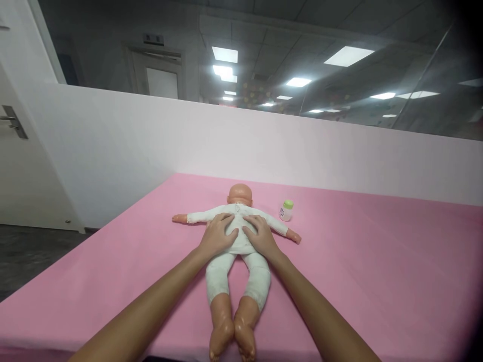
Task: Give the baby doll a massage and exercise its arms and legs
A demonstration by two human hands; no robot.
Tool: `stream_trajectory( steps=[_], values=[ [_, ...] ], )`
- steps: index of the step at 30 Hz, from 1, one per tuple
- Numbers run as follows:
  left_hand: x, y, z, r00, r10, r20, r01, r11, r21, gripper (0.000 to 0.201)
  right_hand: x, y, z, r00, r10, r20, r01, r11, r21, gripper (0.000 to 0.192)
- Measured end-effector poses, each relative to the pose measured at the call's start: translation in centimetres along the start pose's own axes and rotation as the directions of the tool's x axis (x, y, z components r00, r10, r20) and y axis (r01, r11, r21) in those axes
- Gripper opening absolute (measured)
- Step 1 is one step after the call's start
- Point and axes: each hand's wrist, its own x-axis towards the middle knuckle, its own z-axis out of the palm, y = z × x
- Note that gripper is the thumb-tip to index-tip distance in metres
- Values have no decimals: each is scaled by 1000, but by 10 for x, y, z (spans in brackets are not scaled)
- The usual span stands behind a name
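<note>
pink padded table, white partition wall, both hands on doll

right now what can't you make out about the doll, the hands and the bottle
Head view only:
- doll face: turned down into the pink table.
- doll's back: partly covered by the left hand and right hand.
- both palms: hidden, pressed on the doll.
- small bottle label: too small to read.
- elbows: cut off by bottom edge.

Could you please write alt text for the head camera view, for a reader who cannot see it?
Both hands, left hand and right hand, lie flat on the back of a baby doll in white clothes, face down on a pink sheet. A small bottle with a green cap stands beside the doll's arm.
</note>
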Motion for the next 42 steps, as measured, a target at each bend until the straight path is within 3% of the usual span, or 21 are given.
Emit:
stream_trajectory(
  steps=[4,7,11,14,18,28,35,42],
  values=[
    [2,4,-1,1000,-11,9,11,1000,22,25,3,1,0,1000,27,-9,-27,999,-20,16],
    [3,7,0,999,-17,-44,19,999,26,15,5,-1,1,999,23,-42,-24,1000,-10,8],
    [3,0,5,994,23,-107,-19,999,42,52,3,-3,2,997,-40,-71,38,999,-24,26],
    [4,-8,5,999,-35,11,34,999,23,68,1,-1,4,998,-53,-35,50,997,-60,47],
    [5,-6,-1,989,-79,122,80,997,2,61,2,4,6,999,-21,28,23,998,-63,50],
    [8,6,-3,994,-105,33,103,992,71,26,2,5,3,999,7,32,-6,999,-32,41],
    [4,-5,6,993,-90,76,89,996,12,62,4,1,3,999,23,-27,-23,1000,-13,30],
    [5,-7,7,990,-95,104,95,995,8,65,5,7,7,998,-63,-22,59,991,-121,59]
  ],
)
